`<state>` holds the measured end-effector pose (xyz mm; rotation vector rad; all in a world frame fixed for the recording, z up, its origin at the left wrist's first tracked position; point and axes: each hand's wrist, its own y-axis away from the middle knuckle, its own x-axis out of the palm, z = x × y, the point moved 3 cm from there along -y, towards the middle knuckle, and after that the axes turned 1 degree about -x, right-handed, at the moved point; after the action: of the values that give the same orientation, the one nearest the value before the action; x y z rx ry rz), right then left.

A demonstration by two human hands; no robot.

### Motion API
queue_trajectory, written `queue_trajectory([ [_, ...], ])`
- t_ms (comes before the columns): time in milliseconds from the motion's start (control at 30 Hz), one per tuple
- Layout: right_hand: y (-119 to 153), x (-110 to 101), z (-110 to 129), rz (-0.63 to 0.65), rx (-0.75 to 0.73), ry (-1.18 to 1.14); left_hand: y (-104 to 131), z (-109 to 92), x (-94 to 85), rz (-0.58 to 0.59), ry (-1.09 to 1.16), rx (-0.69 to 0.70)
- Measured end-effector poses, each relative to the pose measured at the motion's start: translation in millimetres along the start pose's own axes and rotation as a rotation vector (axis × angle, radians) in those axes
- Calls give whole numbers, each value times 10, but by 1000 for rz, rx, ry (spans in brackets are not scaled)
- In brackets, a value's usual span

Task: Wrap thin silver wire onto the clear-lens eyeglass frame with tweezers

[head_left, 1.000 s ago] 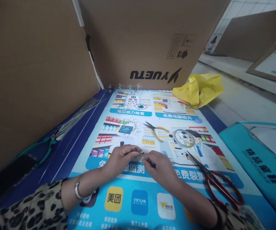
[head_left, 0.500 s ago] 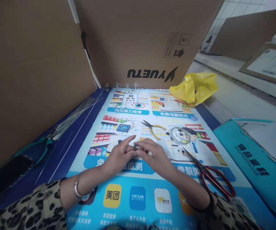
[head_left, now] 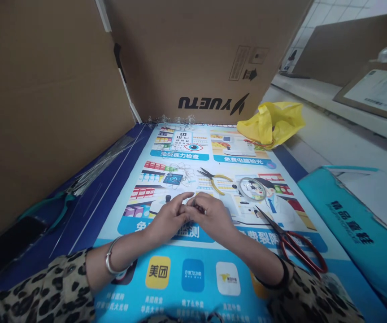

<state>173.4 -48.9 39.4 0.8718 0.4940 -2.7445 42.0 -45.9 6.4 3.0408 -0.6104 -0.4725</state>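
My left hand (head_left: pixel 169 220) and my right hand (head_left: pixel 211 217) meet over the printed sheet (head_left: pixel 163 249), fingertips touching. Both are closed around a small piece of thin wire, nearly all of it hidden by the fingers. Just beyond them lie pliers with yellow handles (head_left: pixel 217 181), jaws pointing left. A tangle of fine bent wire (head_left: pixel 183 172) rests left of the pliers. A coil of wire (head_left: pixel 253 189) lies to their right. Red-handled scissors (head_left: pixel 301 251) are beside my right forearm, blades toward the coil.
Straight wires (head_left: pixel 102 163) and teal-handled pliers (head_left: pixel 62 206) lie at the left. Small wire pieces (head_left: pixel 171 120) line the foot of a cardboard wall (head_left: pixel 193 58). A yellow bag (head_left: pixel 270 125) sits at the back right, a teal box (head_left: pixel 337 215) at the right.
The fingers of my right hand have curled in and moved slightly left and up, covering the wire that showed between the fingertips. My left hand has barely shifted.
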Motion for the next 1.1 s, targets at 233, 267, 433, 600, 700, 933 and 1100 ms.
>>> queue_trajectory([
  [233, 22, 14, -93, 5, 155, -216, 30, -73, 37, 129, 180, 6],
  [267, 19, 2, -104, 30, 160, -269, 38, -74, 46, 154, 242, -27],
  [433, -7, -90, -107, 257, 183, -649, 74, -93, 116, 345, 711, -235],
  [600, -6, -143, -137, 437, 168, -752, 125, -120, 151, 561, 920, -308],
  [700, 13, -142, -181, 460, 164, -803, 149, -105, 148, 633, 931, -341],
  [933, 42, -150, -219, 407, 199, -795, 151, -97, 128, 668, 903, -354],
  [1100, 22, -179, -231, 284, 176, -769, 142, -93, 117, 602, 876, -327],
])
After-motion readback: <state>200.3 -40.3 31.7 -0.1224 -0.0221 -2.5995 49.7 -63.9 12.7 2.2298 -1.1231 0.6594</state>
